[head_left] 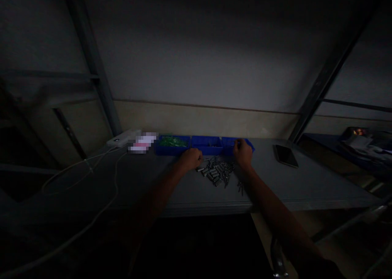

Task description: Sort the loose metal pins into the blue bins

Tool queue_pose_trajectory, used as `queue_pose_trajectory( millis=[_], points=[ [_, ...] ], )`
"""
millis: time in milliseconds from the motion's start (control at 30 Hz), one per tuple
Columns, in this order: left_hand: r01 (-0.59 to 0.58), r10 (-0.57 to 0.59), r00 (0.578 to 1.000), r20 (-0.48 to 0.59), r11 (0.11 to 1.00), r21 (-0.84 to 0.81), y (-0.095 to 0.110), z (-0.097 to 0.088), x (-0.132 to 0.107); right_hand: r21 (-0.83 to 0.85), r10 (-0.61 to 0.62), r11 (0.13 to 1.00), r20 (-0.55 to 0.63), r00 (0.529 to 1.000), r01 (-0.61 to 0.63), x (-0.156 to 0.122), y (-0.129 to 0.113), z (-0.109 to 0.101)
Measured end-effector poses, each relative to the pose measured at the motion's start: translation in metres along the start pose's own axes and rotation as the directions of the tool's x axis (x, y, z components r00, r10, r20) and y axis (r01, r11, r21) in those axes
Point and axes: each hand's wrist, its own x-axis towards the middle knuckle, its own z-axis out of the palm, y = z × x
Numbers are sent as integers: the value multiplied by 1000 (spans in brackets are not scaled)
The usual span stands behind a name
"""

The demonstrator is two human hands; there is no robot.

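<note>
My left hand [190,159] is closed, fingers curled, at the left edge of a pile of small metal parts [214,172]; what it holds, if anything, is too dark to make out. My right hand [244,153] has its fingers drawn together over the right blue bin [228,149], and whatever may be in the pinch is hidden. The pile mixes short shiny cylinders with thinner pin-like pieces. Beside it, the middle blue bin [206,150] has a few small dark pieces inside. Green plastic-looking pieces [173,141] fill the left blue bin [171,150].
On the grey table [141,189], a smartphone [285,155] lies to the right. A white power strip [122,139] and a blurred pinkish-white item [142,144] are at the left, with a white cable [115,177] trailing off the front. Metal posts [104,95] flank the wall behind.
</note>
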Motion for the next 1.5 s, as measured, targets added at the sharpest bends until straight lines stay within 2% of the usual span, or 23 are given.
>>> queue_pose_trajectory(
  millis=[100, 200, 367, 467, 533, 633, 700, 800, 1000, 1167, 1367, 1500],
  points=[
    [34, -35, 999, 34, 998, 44, 0, -2, -1, -92, 73, 993, 19, 997, -71, 1, 3, -2],
    [48, -53, 997, 64, 996, 70, 0, -3, -1, -147, 99, 985, 51, 994, -91, -2, -1, -3],
    [20, -24, 999, 36, 995, 96, 0, -1, -1, -185, 105, 979, 94, 990, -86, -7, -9, -7],
    [1, -5, 999, 39, 993, 122, 0, 1, -2, -170, 48, 985, 120, 992, -27, -12, -14, -7],
    [-16, 12, 1000, 27, 988, 154, -1, 2, -2, -125, -64, 989, 164, 984, 85, -16, -20, -6],
    [-29, 27, 1000, 12, 986, 162, 0, 1, -2, -42, -246, 963, 255, 935, 265, -25, -31, -3],
    [-18, 19, 1000, -12, 994, 112, 1, 0, -1, -26, -316, 939, 327, 891, 343, -31, -38, -2],
    [-6, 8, 996, -90, 1000, 21, 5, -2, -1, -37, -371, 906, 407, 835, 421, -37, -44, -3],
    [-137, 116, 972, -203, 986, -97, 15, 1, 0, 6, -450, 864, 453, 769, 503, -39, -44, 2],
    [-158, 111, 961, -254, 973, -170, 18, 2, 3, 54, -468, 868, 422, 776, 494, -37, -40, 9],
    [-122, 95, 982, -162, 979, -166, 26, -1, 2, 79, -453, 883, 402, 796, 462, -37, -40, 11],
    [-152, 126, 977, -170, 977, -150, 27, -3, 0, 74, -446, 887, 393, 804, 456, -38, -41, 9]
  ],
)
